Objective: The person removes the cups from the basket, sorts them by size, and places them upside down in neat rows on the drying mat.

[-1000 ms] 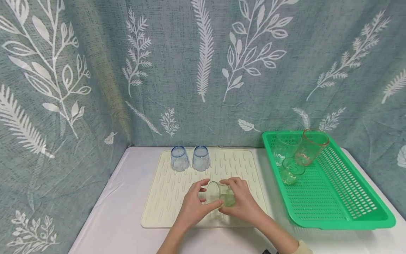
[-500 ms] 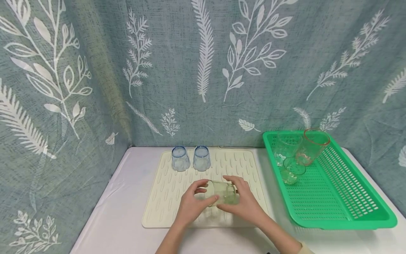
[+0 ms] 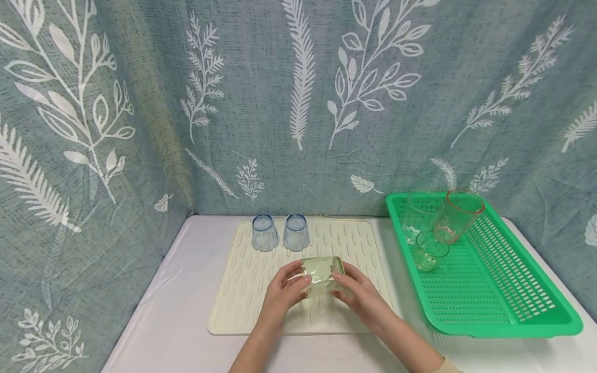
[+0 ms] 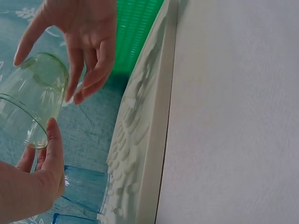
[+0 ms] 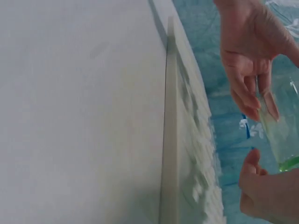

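A pale green drinking glass (image 3: 322, 269) lies sideways in the air above the cream drying mat (image 3: 247, 305), held between both hands. My left hand (image 3: 282, 298) pinches its left end, thumb in front and fingers behind. At the other end, my right hand (image 3: 364, 300) holds the glass with its thumb over the near side and fingers behind. In the left wrist view, my left thumb and fingers grip one end of the glass (image 4: 46, 88), while the right hand (image 4: 91, 42) spans the far end. The right wrist view cuts off part of the glass (image 5: 282, 126).
Two blue glasses (image 3: 265, 235) (image 3: 296, 235) stand upside down at the mat's back left. To the right, a green basket (image 3: 489, 328) holds a clear glass (image 3: 415, 220), a red-rimmed glass (image 3: 459, 215) and a small greenish glass (image 3: 430, 254). A patterned curtain (image 3: 261, 103) hangs behind.
The green glass has turned in my hands; its opening, which faced left, no longer shows. My right hand has shifted its hold, with the thumb coming up onto the near side.
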Tool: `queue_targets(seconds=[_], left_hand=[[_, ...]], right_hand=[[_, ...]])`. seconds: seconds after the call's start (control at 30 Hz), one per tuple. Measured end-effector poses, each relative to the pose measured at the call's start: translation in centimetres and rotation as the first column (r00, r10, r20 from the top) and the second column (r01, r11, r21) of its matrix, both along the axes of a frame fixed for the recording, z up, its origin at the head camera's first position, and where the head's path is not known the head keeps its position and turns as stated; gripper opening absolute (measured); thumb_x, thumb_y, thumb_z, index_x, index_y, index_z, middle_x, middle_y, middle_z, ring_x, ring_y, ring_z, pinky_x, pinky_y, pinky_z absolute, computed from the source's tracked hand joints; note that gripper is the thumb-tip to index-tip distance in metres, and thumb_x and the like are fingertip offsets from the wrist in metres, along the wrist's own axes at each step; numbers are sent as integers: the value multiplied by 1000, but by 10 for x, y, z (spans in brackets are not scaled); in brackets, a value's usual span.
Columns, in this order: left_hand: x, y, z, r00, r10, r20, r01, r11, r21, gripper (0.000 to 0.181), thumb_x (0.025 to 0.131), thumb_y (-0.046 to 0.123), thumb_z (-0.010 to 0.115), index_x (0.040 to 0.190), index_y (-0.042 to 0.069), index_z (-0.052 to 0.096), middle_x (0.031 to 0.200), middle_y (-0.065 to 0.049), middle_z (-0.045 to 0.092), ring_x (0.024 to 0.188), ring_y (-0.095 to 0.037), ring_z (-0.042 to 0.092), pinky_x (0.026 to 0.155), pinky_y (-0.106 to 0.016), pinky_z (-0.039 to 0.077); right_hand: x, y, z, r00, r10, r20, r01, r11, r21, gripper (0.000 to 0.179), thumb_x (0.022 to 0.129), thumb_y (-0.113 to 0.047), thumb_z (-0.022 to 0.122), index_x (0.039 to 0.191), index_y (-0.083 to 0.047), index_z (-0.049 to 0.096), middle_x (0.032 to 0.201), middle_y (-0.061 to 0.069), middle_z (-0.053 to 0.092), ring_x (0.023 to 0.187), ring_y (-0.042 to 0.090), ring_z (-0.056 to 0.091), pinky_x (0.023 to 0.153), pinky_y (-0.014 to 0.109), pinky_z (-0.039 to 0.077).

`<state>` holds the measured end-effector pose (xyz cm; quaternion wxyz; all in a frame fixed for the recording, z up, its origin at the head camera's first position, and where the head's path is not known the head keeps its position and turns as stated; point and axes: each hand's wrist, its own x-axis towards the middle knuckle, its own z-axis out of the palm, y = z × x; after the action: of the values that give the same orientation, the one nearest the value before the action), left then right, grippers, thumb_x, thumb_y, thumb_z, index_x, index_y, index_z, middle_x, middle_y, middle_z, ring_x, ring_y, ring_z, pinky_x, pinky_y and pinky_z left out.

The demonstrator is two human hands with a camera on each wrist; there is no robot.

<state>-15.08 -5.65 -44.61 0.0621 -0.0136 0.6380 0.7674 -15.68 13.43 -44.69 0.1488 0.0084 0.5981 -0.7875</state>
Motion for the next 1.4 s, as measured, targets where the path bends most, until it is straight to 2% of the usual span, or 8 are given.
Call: queue_targets(seconds=[0.23, 0.6, 0.73, 0.83, 0.93, 1.07, 1.27, 1.4], left_hand=[[0, 1, 1, 1000, 4, 25, -5, 999, 32, 60, 89, 23, 67, 140, -1, 45, 133, -15, 49, 106, -15, 58, 87, -33, 53], [1, -2, 0, 999, -34, 12, 33, 999, 38, 64, 91, 24, 65, 144, -2, 39, 139, -19, 45, 111, -18, 57, 92, -33, 51], [1, -8, -2, 998, -67, -19, 67, 997, -25, 66, 93, 28, 62, 146, 0, 36, 145, -20, 40, 124, -27, 50, 99, -37, 47], [2, -16, -4, 997, -54, -48, 46, 988, -150, 65, 95, 32, 61, 147, 2, 36, 146, -20, 41, 130, -33, 45, 103, -43, 44], [2, -27, -5, 996, 17, -87, -43, 948, -314, 65, 95, 34, 62, 146, 3, 38, 145, -19, 43, 131, -36, 44, 105, -48, 41], [2, -51, -4, 985, 125, -122, -169, 857, -488, 69, 94, 32, 64, 148, 1, 34, 148, -21, 38, 135, -40, 36, 109, -53, 34], [-2, -91, -4, 979, 191, -78, -195, 732, -653, 84, 95, 32, 62, 152, -4, 14, 151, -34, 15, 138, -52, 15, 106, -72, 19], [-4, -109, -10, 978, 206, -44, -178, 696, -696, 92, 93, 31, 63, 150, -11, 4, 149, -41, 5, 135, -60, 5, 102, -77, 12]], right_hand=[[3, -4, 3, 996, 28, 84, -15, 988, -153, 56, 94, -19, 60, 140, 4, 37, 109, -1, 62, 106, 16, 53, 97, 34, 46], [1, -4, 1, 996, 42, 79, -26, 981, -190, 42, 94, -15, 60, 131, 1, 47, 107, -1, 65, 104, 15, 56, 96, 34, 46], [-5, -5, 1, 997, 23, 68, -10, 985, -174, 49, 93, -13, 60, 135, 4, 42, 110, 1, 64, 104, 15, 58, 99, 35, 46], [-13, -4, 0, 998, -32, 51, 37, 993, -113, 56, 92, -12, 63, 140, 6, 38, 116, 6, 59, 105, 15, 58, 99, 36, 47], [-23, -3, -1, 994, -105, 20, 106, 994, -30, 65, 91, -13, 66, 144, 5, 34, 128, 14, 50, 107, 16, 59, 99, 37, 48], [-40, -3, -1, 982, -185, -39, 188, 977, 100, 69, 88, -17, 71, 145, 2, 35, 134, 19, 44, 108, 20, 60, 98, 37, 49], [-65, -5, -1, 954, -276, -118, 299, 913, 278, 65, 85, -18, 75, 140, -3, 44, 123, 15, 53, 105, 22, 55, 91, 38, 51], [-80, -6, -2, 940, -301, -159, 340, 857, 387, 69, 83, -23, 77, 141, -5, 45, 125, 15, 52, 109, 26, 50, 87, 40, 48]])
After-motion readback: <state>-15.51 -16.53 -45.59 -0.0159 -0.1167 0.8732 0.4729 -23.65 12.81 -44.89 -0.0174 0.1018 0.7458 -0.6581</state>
